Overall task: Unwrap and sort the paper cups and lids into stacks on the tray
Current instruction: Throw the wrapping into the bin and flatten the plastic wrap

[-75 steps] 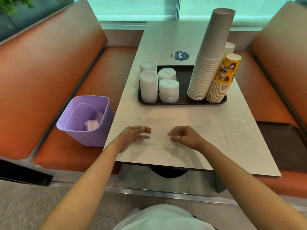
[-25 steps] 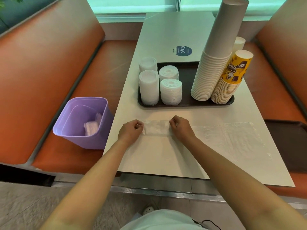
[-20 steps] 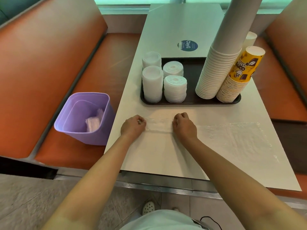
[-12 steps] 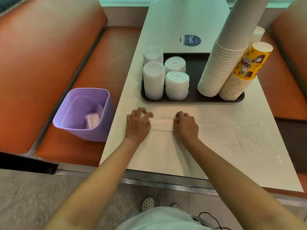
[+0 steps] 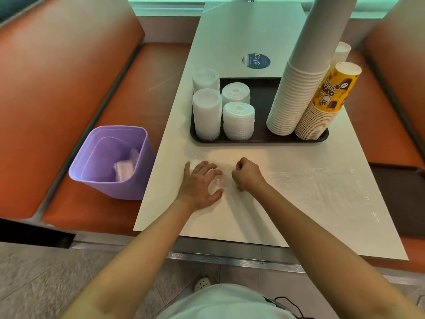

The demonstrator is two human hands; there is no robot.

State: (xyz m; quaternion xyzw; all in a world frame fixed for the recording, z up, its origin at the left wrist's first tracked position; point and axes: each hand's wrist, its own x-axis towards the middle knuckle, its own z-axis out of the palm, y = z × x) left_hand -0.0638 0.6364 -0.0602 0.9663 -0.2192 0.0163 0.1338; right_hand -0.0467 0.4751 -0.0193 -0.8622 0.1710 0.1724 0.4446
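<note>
Orange booth seats flanked a pale bench [image 5: 248,28] running toward a window. At its middle sat a dark tray [image 5: 262,137], carrying a tall stack of white paper cups [image 5: 296,97] and a shorter stack of printed yellow cups [image 5: 322,111] at its right end, and four stacks of white lids [image 5: 207,111] at its left end. A lilac bin [image 5: 108,162] stood on the seat beside the bench's left edge, with crumpled wrap inside. Clear plastic wrap [image 5: 317,187] lay flat between the tray and the near edge, nearly invisible. The left hand [image 5: 200,183] lay spread, palm down, pressing the folded end; the right hand [image 5: 247,174] was curled in a loose fist on the wrap, though whether it pinched the film I could not tell. Such film looked light, limp and slippery, best gathered by a bunched edge.
</note>
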